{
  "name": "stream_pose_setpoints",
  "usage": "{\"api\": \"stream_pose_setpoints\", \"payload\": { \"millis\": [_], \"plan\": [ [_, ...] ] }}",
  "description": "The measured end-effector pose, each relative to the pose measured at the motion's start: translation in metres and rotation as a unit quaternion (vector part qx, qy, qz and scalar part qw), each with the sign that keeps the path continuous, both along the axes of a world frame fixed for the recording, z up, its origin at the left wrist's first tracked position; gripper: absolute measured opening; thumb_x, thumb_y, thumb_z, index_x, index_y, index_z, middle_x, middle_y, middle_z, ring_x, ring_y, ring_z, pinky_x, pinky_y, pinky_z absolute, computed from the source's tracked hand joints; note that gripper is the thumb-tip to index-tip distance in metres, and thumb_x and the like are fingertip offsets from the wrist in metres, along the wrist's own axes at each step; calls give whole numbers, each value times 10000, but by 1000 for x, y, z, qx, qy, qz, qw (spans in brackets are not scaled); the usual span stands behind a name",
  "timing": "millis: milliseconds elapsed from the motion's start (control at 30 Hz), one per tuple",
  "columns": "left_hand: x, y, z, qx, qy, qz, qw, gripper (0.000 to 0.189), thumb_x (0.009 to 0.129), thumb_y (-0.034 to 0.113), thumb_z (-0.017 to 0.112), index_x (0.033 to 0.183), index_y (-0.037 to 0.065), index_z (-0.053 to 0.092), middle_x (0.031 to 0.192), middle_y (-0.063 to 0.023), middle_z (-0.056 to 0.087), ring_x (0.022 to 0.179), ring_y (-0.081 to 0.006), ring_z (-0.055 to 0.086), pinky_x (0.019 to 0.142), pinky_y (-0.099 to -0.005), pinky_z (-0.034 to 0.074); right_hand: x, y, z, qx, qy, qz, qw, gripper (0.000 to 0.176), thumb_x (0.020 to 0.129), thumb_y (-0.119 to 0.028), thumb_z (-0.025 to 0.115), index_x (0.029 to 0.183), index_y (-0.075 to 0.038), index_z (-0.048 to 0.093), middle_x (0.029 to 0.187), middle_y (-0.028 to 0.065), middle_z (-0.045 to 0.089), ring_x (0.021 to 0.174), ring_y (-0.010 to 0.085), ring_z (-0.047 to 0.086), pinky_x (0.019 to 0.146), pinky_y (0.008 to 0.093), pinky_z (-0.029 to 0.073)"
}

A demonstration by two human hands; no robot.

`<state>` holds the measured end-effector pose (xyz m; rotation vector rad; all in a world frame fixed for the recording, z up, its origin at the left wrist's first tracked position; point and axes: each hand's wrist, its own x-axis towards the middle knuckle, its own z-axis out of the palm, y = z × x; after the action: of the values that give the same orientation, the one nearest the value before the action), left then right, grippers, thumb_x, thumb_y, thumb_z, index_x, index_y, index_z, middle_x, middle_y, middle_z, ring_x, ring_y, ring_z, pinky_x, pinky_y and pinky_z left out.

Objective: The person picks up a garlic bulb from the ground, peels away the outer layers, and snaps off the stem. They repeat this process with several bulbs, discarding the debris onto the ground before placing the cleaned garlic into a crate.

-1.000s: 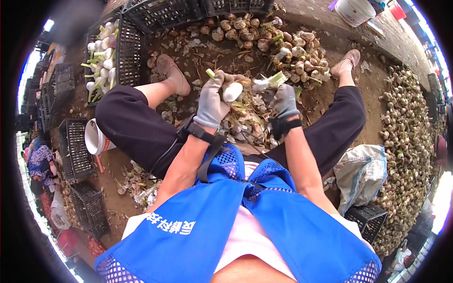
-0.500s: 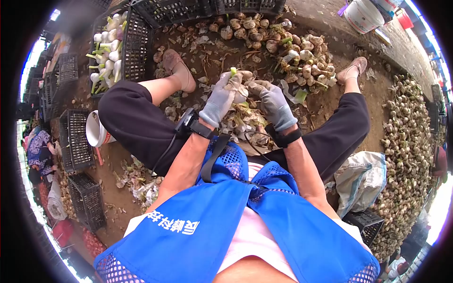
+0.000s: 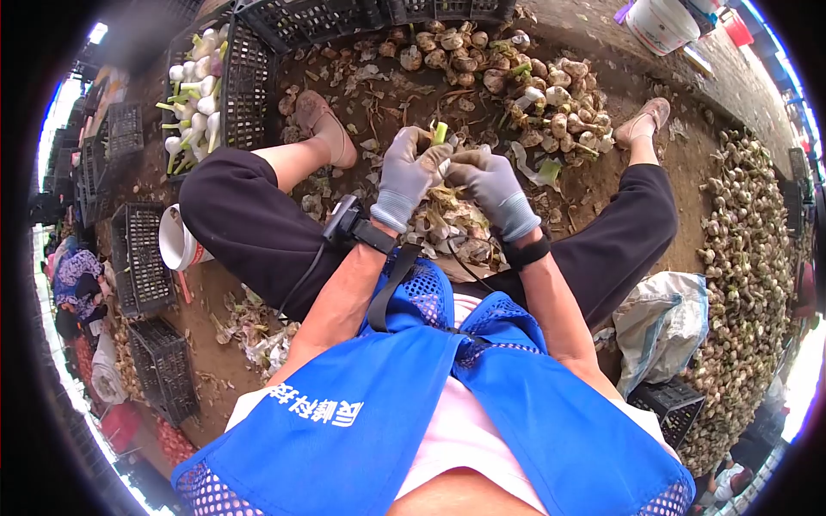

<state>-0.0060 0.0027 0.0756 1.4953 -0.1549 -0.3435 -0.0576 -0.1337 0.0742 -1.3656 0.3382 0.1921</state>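
Observation:
In grey work gloves, both of my hands meet in front of my lap. My left hand is closed around a garlic bulb, whose cut green stem sticks up past the fingers. The bulb itself is mostly covered by the gloves. My right hand comes in from the right, its fingers pinched together at the bulb's side; exactly what they grip is partly hidden. Below the hands lies a heap of peeled garlic skins. Beyond my right hand is a pile of unpeeled garlic.
A black crate at upper left holds cleaned white garlic. Beside my left knee stands a white bucket. A woven sack and a long bank of garlic lie on the right. Another person is at far left.
My hands have shifted slightly and turned the garlic, so the green stem shows more. My right hand has moved left, closer against the left one.

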Motion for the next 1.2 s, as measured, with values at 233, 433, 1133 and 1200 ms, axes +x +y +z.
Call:
{"api": "stream_pose_setpoints", "payload": {
  "millis": [233,433,1133,1200],
  "plan": [
    [2,12,3,-85,-10,-57,995,181,878,165,536,880,-13,564,793,-90,594,721,-142,575,630,-262,494,-1,9,-74,-30,81,17,996,202,689,-170,635,744,24,637,663,141,628,609,178,597,584,283,462],
    [18,27,-9,-213,100,61,970,213,900,182,493,890,-20,561,846,-120,609,791,-216,610,688,-343,529,-7,10,-87,-285,8,135,949,206,713,-145,553,846,-27,656,795,199,632,739,259,629,702,323,482],
    [26,27,-24,-507,319,89,796,222,891,142,439,918,-33,573,939,-213,604,903,-353,593,757,-459,512,-8,32,-49,-534,51,389,749,275,719,-176,537,936,-47,646,900,182,629,844,318,617,750,375,492],
    [30,33,-33,-410,246,55,876,211,888,103,417,930,-40,565,939,-203,605,869,-334,604,747,-433,520,6,17,-27,-576,0,230,785,283,758,-148,517,1013,-69,613,906,171,624,805,312,621,704,369,503]
  ]
}}
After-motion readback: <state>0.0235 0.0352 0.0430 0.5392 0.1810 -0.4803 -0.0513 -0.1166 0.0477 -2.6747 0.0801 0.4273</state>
